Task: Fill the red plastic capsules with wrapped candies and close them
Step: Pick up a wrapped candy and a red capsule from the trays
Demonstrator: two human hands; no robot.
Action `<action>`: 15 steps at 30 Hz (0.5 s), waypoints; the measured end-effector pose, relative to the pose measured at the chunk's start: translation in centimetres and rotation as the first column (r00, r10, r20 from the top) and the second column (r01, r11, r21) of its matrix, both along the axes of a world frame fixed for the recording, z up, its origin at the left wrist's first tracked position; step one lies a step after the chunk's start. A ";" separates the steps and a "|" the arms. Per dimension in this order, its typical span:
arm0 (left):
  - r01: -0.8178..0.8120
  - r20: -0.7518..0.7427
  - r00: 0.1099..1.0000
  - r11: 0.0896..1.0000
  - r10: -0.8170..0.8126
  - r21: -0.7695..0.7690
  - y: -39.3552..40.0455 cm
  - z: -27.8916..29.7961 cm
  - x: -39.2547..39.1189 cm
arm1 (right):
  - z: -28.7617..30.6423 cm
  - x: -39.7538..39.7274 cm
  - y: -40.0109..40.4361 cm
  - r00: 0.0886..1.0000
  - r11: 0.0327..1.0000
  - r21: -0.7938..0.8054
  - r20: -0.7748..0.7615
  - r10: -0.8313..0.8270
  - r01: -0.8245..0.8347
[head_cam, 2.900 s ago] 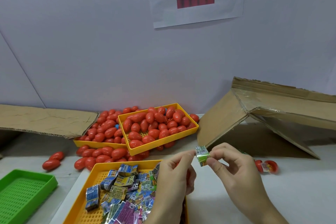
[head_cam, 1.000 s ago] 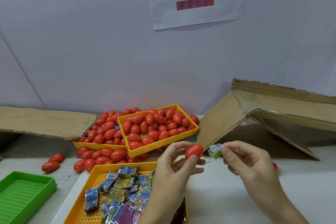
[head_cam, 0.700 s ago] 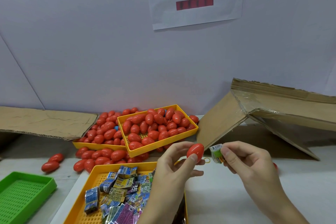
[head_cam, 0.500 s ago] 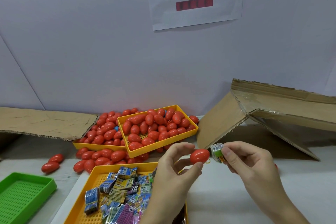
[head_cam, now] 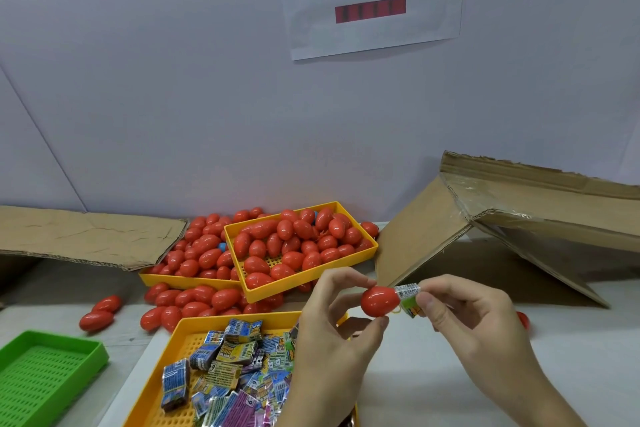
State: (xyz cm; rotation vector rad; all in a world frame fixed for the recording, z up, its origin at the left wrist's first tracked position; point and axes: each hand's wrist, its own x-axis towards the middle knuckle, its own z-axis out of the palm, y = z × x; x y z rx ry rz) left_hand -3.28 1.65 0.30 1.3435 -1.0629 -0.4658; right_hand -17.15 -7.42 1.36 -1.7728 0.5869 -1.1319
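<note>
Head view shows the left hand point(head_cam: 332, 333) pinching a red capsule point(head_cam: 379, 301) at 6 o'clock of the full yellow tray point(head_cam: 372, 250). The right hand point(head_cam: 474, 319) pinches a wrapped candy point(head_cam: 408, 298) touching its 3 o'clock end. Filling step, I think; next, push it inside.

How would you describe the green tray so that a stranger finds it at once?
Start at the yellow tray of wrapped candies nearest the person and look to its left, to the picture's bottom-left corner. The green tray lies there alone on the table. It is the only green tray, and nothing shows inside it.
</note>
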 end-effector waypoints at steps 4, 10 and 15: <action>0.004 0.013 1.000 1.000 -0.004 -0.015 0.0 -0.1 0.1 | 0.2 0.0 0.0 1.000 1.000 0.025 0.028 -0.009 0.008; -0.036 0.080 0.996 0.999 0.039 -0.039 -0.1 -0.4 0.1 | 0.3 -0.1 -0.1 1.000 0.999 0.049 0.020 -0.014 0.013; -0.042 0.110 0.993 0.997 0.049 -0.070 -0.1 -0.1 0.0 | 0.0 -0.1 -0.1 1.000 0.998 0.059 0.008 -0.011 0.010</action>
